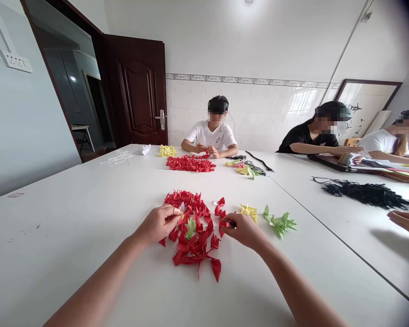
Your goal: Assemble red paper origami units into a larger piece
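Observation:
My left hand (161, 222) is closed in a pinch at the left of a heap of red paper cranes (199, 245). A small folded paper crane, its pale tip (182, 207) showing white with a bit of yellow below, sits at its fingertips. My right hand (242, 229) grips a thin pointed tool (227, 221) with a dark handle, its tip toward the heap. Red cranes lie under and beside that hand. One light green crane (190, 228) rests among the red ones. Yellow cranes (248, 211) and green cranes (281, 224) lie right of the heap.
Across the white table (88, 236), a person (211, 136) handles red cranes behind another red pile (191, 164). White strings (119, 157) lie at the far left, black tassels (364, 192) at right. Two more people sit at right, and another person's hand (407, 222) enters the right edge.

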Tool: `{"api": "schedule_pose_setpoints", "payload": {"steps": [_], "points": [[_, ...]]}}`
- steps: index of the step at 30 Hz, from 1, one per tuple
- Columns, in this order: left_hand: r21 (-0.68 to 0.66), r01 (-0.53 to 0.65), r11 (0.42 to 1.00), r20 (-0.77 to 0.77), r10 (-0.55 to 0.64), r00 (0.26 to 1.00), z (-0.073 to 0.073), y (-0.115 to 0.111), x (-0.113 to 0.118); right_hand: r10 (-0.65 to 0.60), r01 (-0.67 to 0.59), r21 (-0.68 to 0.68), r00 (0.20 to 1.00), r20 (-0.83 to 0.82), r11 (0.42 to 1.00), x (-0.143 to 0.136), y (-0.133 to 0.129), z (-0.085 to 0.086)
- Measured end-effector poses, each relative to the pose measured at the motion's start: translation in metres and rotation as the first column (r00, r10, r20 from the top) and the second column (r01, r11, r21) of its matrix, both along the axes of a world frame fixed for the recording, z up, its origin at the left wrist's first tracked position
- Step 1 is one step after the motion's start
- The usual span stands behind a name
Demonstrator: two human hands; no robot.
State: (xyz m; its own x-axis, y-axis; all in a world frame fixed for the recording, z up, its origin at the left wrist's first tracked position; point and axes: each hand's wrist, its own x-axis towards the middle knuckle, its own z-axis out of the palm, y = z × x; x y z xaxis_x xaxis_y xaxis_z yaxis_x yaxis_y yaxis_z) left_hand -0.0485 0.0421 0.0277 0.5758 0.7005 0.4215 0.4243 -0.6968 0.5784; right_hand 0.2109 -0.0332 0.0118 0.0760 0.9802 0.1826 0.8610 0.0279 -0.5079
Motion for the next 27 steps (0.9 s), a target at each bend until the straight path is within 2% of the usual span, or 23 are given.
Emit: {"api": "schedule_pose_setpoints", "payload": {"steps": [4,9,14,20,27], "points": [[0.032,-0.012,0.999,0.000,0.012,1.000,0.000,0.001,0.000,-0.071,0.071,0.024,0.997,0.025,0.997,0.005,0.010,-0.010],[0.059,0.016,0.998,0.009,-0.017,1.000,-0.001,0.002,0.003,-0.150,0.150,0.104,0.989,-0.005,0.983,-0.001,0.011,-0.006],[0.135,0.068,0.988,0.007,-0.070,0.998,-0.003,-0.002,0.007,-0.118,0.119,0.088,0.993,-0.022,0.989,-0.028,0.002,-0.001],[0.196,0.115,0.974,-0.032,-0.111,0.993,-0.010,0.003,0.009,-0.108,0.110,0.058,0.993,-0.036,0.992,-0.045,0.009,-0.011],[0.183,0.141,0.973,-0.007,-0.143,0.990,-0.003,-0.003,0.010,-0.023,0.033,0.091,0.994,-0.107,0.995,-0.061,0.018,-0.016]]}}
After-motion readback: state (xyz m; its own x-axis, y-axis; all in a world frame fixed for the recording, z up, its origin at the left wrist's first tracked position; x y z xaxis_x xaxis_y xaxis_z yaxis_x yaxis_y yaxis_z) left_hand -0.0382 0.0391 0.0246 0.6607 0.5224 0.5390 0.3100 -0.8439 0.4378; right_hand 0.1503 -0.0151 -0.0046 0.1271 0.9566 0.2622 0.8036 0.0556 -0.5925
